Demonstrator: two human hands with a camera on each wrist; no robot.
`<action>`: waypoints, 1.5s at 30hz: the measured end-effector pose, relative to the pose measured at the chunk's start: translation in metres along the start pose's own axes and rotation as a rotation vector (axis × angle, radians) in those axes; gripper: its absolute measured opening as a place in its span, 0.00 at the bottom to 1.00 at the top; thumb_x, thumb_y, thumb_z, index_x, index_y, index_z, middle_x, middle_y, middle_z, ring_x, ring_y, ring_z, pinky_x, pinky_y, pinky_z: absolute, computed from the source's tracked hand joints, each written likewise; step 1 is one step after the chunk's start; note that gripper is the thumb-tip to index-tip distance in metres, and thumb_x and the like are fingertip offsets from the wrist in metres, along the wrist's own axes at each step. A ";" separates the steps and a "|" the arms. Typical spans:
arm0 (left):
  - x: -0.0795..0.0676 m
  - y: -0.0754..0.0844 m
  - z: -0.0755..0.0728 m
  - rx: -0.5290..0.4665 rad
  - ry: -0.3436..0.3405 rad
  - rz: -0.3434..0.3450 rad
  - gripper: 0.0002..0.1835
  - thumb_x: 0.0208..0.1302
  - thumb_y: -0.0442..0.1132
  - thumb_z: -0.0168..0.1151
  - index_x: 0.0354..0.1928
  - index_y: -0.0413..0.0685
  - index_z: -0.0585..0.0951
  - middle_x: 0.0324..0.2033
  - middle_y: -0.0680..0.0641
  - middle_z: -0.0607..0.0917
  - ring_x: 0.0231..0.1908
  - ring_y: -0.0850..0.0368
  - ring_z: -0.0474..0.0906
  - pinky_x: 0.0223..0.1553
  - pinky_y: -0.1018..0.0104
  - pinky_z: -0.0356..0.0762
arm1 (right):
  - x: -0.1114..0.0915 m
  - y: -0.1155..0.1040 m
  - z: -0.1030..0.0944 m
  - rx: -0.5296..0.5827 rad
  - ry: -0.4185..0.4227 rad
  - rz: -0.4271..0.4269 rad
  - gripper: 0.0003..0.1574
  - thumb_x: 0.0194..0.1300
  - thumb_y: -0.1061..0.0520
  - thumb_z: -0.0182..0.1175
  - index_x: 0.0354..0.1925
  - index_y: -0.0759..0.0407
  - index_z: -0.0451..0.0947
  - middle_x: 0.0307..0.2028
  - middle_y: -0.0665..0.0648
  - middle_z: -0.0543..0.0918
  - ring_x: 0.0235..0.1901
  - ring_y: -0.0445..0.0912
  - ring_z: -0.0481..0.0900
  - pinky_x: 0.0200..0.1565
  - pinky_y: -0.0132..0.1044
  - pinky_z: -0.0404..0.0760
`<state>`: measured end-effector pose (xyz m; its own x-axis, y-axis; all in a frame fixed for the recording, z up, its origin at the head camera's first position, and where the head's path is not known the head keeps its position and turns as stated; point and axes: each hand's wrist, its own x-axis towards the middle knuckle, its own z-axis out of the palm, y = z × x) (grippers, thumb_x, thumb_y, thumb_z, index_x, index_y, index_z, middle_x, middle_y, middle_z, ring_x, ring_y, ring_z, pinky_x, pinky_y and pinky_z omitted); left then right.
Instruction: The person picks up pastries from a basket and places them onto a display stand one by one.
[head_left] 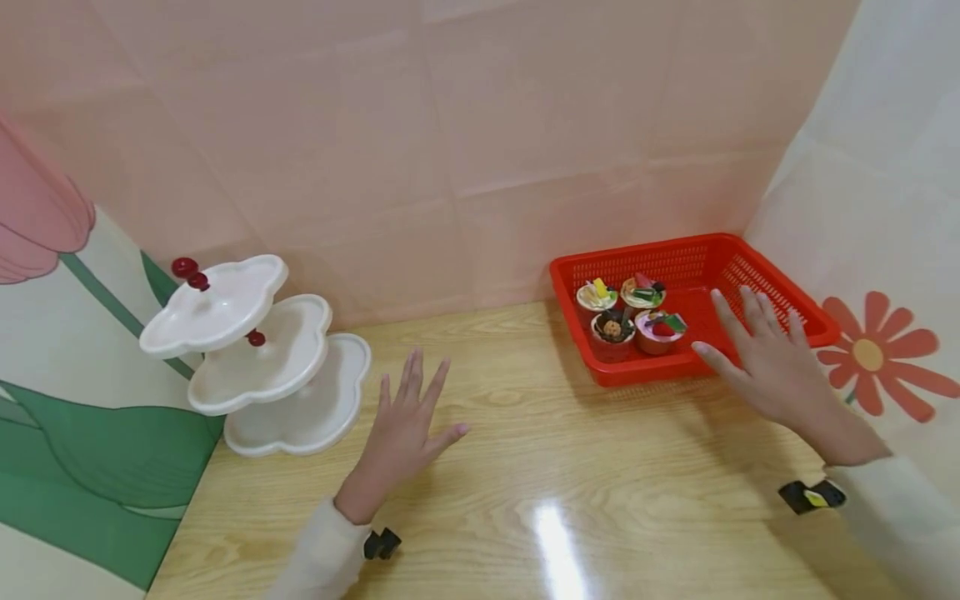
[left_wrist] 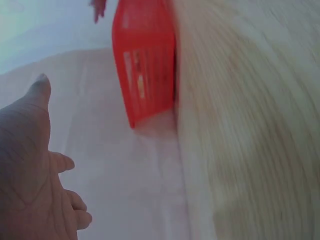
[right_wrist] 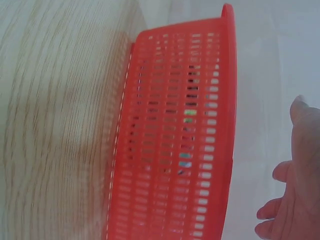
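My left hand [head_left: 405, 437] hovers over the wooden table with its fingers spread, holding nothing. It is nearest to a white three-tier stand [head_left: 345, 392] with scalloped plates and dark red knobs, which stands to its left. My right hand [head_left: 776, 375], fingers also spread and holding nothing, is above the front right of a red plastic basket [head_left: 645, 372]. Several decorated cupcakes, among them a pink-topped cupcake [head_left: 660, 332] and a dark-topped cupcake [head_left: 612, 329], sit grouped in the basket's left part. In the right wrist view, the perforated basket wall [right_wrist: 170, 130] hides most of them.
The wooden table [head_left: 480, 467] ends at the back against a pink cloth backdrop [head_left: 450, 167]. A white cloth with a red printed flower [head_left: 870, 354] hangs at the right. A cloth with a printed pink tulip [head_left: 41, 208] is at the left.
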<state>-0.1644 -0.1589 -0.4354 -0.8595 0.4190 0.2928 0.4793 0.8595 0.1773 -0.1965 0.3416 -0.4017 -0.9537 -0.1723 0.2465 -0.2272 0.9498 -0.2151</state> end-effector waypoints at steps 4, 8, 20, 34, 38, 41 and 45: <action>0.007 0.019 0.007 -0.250 -0.044 0.013 0.49 0.71 0.68 0.53 0.82 0.55 0.45 0.79 0.39 0.38 0.78 0.41 0.40 0.72 0.29 0.40 | -0.003 0.016 0.002 0.023 0.001 0.046 0.55 0.76 0.33 0.47 0.81 0.53 0.29 0.77 0.76 0.34 0.76 0.70 0.27 0.69 0.68 0.19; 0.014 0.038 0.015 -0.381 -0.089 0.030 0.49 0.70 0.68 0.54 0.82 0.59 0.44 0.80 0.42 0.40 0.78 0.46 0.42 0.73 0.33 0.40 | -0.007 0.031 0.002 0.032 0.007 0.076 0.55 0.77 0.34 0.46 0.80 0.57 0.29 0.76 0.79 0.35 0.75 0.71 0.28 0.68 0.69 0.19; 0.041 0.076 0.034 -0.523 -0.154 0.163 0.47 0.72 0.65 0.54 0.82 0.62 0.41 0.80 0.50 0.36 0.79 0.51 0.41 0.74 0.35 0.41 | -0.012 0.073 0.001 0.052 0.044 0.135 0.55 0.78 0.36 0.45 0.79 0.67 0.31 0.74 0.83 0.38 0.74 0.76 0.35 0.66 0.77 0.27; 0.071 0.115 0.055 -0.602 -0.222 0.331 0.45 0.77 0.60 0.50 0.81 0.61 0.37 0.80 0.55 0.31 0.79 0.59 0.34 0.75 0.40 0.44 | -0.014 0.103 0.004 0.134 0.074 0.208 0.55 0.78 0.40 0.48 0.76 0.76 0.34 0.72 0.84 0.41 0.70 0.78 0.41 0.63 0.81 0.44; 0.076 0.121 0.060 -0.525 -0.238 0.357 0.45 0.77 0.62 0.47 0.81 0.56 0.34 0.80 0.53 0.31 0.78 0.61 0.32 0.75 0.41 0.45 | -0.012 0.104 0.003 0.166 0.054 0.219 0.56 0.77 0.41 0.51 0.76 0.78 0.35 0.68 0.86 0.49 0.61 0.79 0.52 0.54 0.81 0.61; 0.080 0.123 0.062 -0.446 -0.251 0.359 0.47 0.77 0.64 0.45 0.80 0.54 0.32 0.80 0.54 0.30 0.78 0.62 0.27 0.75 0.40 0.44 | -0.011 0.104 0.004 0.188 0.032 0.224 0.56 0.77 0.41 0.53 0.75 0.78 0.37 0.63 0.85 0.55 0.54 0.78 0.59 0.44 0.77 0.73; 0.086 0.122 0.063 -0.337 -0.250 0.359 0.48 0.76 0.64 0.45 0.80 0.52 0.32 0.78 0.57 0.26 0.77 0.62 0.24 0.75 0.39 0.44 | -0.011 0.106 0.006 0.190 0.026 0.235 0.55 0.77 0.41 0.54 0.73 0.81 0.42 0.59 0.84 0.58 0.47 0.76 0.64 0.36 0.71 0.79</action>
<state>-0.1910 0.0008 -0.4478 -0.6281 0.7604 0.1652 0.7447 0.5258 0.4109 -0.2115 0.4425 -0.4323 -0.9798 0.0551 0.1924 -0.0363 0.8965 -0.4416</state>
